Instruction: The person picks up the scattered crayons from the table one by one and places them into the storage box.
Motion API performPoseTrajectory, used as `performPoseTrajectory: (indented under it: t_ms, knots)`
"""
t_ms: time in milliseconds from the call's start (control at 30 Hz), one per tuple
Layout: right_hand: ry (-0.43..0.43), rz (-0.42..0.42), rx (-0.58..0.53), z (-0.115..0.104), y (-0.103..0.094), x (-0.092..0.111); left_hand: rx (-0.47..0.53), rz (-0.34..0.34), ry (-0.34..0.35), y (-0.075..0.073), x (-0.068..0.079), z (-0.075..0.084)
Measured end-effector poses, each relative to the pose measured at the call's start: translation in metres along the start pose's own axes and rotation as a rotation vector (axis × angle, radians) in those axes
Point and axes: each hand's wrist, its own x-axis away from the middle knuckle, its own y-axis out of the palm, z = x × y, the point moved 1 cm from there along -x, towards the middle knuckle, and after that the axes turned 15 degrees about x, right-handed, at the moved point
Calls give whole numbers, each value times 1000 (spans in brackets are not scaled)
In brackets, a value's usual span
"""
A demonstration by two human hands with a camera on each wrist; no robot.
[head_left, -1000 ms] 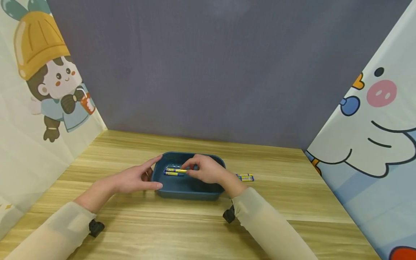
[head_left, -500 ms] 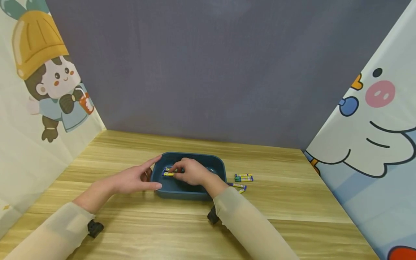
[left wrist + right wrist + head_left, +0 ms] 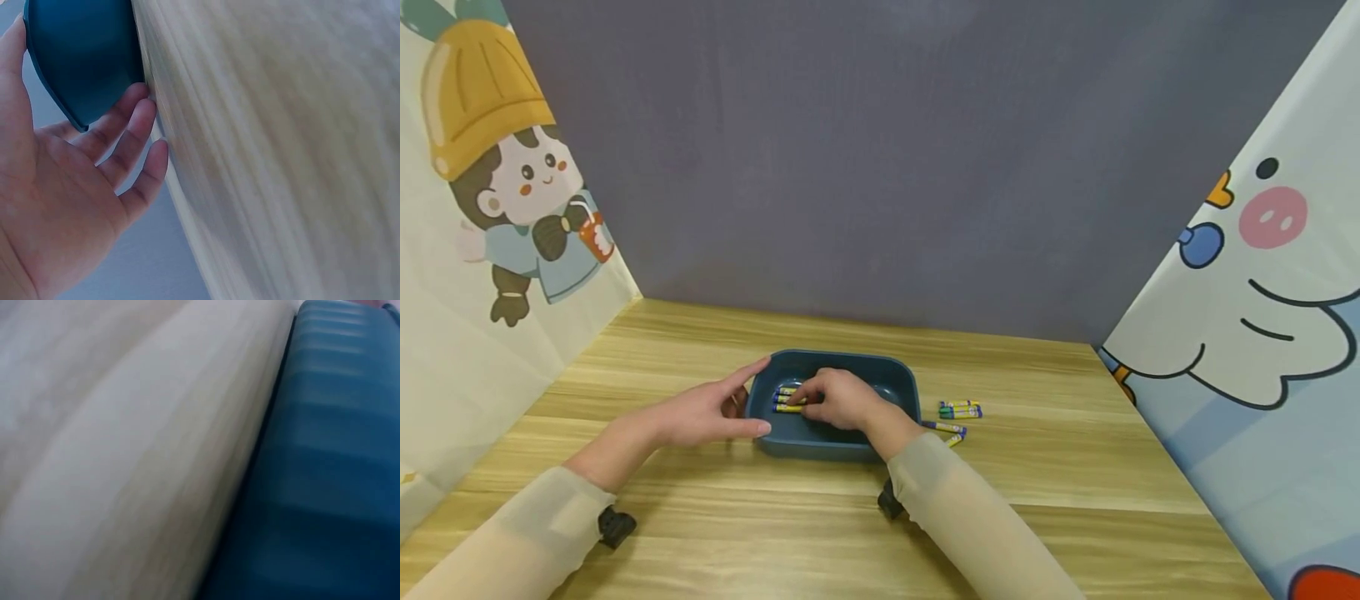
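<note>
The blue plastic bin stands on the wooden table. My left hand rests at its left end, thumb at the near corner and index finger at the far one. In the left wrist view its fingers are spread against the bin's end wall. My right hand reaches down into the bin and pinches a yellow-wrapped crayon, whose right end is hidden by the fingers. Beside that crayon, parallel to it, lie others, partly covered by the hand. The right wrist view has only the bin's ribbed outer wall.
To the right of the bin, several crayons lie close together on the table. Nearer, another crayon and one more lie partly behind the right wrist. A grey panel rises behind the table, with printed cloths at both sides.
My right hand has moved left and slightly down inside the bin, bringing the held crayon next to the others. The left hand has stayed at the bin's left end.
</note>
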Motion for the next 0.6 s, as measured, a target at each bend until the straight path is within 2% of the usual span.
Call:
performPoseTrajectory:
  t_ms: [267,600]
  knots:
    - [1,0,35,-1,1,-2,6,1,12,-1,0,2]
    - [11,44,-27,2,-2,0,15,-9,8,0,0,2]
